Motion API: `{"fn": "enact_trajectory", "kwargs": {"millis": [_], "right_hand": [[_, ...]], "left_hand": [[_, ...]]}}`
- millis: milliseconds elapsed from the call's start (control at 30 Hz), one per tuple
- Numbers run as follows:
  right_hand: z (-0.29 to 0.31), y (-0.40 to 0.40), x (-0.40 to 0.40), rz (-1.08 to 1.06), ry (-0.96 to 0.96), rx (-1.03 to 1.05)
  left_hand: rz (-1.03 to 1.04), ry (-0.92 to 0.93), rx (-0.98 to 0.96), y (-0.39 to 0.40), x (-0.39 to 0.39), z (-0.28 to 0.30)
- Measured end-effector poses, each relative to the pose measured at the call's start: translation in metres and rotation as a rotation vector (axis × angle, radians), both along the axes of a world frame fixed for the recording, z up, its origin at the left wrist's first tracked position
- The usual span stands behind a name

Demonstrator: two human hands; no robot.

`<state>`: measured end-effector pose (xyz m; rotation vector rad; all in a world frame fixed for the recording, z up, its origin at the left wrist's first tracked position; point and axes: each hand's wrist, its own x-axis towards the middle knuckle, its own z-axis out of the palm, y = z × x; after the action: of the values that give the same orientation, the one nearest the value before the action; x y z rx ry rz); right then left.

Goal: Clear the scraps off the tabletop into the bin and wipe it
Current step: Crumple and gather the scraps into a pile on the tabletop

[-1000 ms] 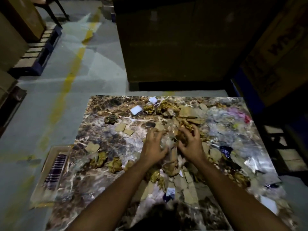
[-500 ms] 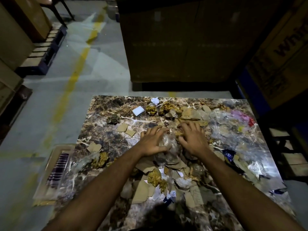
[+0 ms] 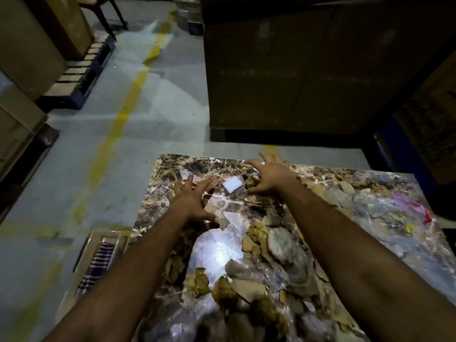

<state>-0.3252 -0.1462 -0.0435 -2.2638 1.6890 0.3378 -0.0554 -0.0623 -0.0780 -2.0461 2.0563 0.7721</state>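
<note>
A brown marble tabletop (image 3: 172,169) is strewn with scraps: cardboard bits, crumpled yellow-brown paper (image 3: 197,282) and clear plastic film (image 3: 217,250), heaped between my forearms. My left hand (image 3: 191,202) is spread open, fingers apart, over the far left part of the table. My right hand (image 3: 270,177) is also spread open near the far edge, just right of a small white piece (image 3: 232,184). Neither hand holds anything. More plastic with pink and red bits (image 3: 407,208) lies at the right.
A shallow cardboard box (image 3: 98,243) with a striped cloth (image 3: 97,265) in it stands on the floor against the table's left side. Large cartons (image 3: 283,70) rise just beyond the far edge. Pallets and boxes line the left; a yellow line crosses the grey floor.
Both hands have left the heap in the middle and reached toward the far edge, opening wide. The gathered pile of scraps now lies nearer to me, between my forearms.
</note>
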Motion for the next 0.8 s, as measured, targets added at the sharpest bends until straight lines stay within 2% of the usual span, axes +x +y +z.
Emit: {"fn": "enact_trajectory", "kwargs": {"millis": [100,200,300,433,533,633,800], "right_hand": [[-0.023,-0.021,0.009,0.043,0.058,0.169],[-0.038,-0.016,0.017,0.106,0.005,0.211],[-0.049,0.004,0.035,0.170,0.024,0.192],[-0.060,0.027,0.052,0.121,0.028,0.062],[-0.066,0.042,0.056,0.097,-0.047,-0.025],[-0.066,0.049,0.056,0.090,-0.124,-0.007],[-0.023,0.066,0.039,-0.009,-0.315,-0.052]], "left_hand": [[-0.076,-0.005,0.043,0.000,0.006,-0.014],[-0.127,-0.017,-0.016,0.006,-0.003,-0.026],[-0.136,-0.061,-0.114,0.018,-0.014,-0.041],[-0.078,0.061,-0.181,0.026,-0.023,-0.051],[-0.069,0.137,-0.236,0.025,-0.029,-0.051],[-0.102,0.224,-0.218,0.025,-0.041,-0.048],[-0.018,0.343,-0.235,0.030,-0.047,-0.045]]}}
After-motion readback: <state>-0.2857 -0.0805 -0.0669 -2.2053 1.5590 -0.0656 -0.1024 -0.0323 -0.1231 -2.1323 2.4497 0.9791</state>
